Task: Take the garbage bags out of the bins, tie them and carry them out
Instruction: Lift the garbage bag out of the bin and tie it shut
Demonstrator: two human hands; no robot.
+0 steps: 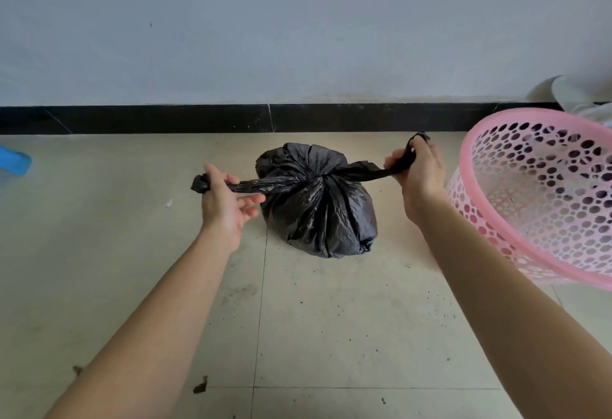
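On the floor, garbage bag point(318, 200), tails stretched sideways, left hand point(225, 200), right hand point(419, 173)

The pink basket point(530, 206) ran off the right edge, a blue thing point(15, 162) was cut by the left edge, and the black bag point(318, 206) hid its own contents

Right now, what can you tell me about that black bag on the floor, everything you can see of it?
The black garbage bag is thin, glossy, crinkled plastic, bulging and full. It sits on the tiled floor near the wall, left of a pink basket. Its top is gathered into a knot, with two twisted tails stretched out sideways. The left hand grips one tail; the right hand grips the other.
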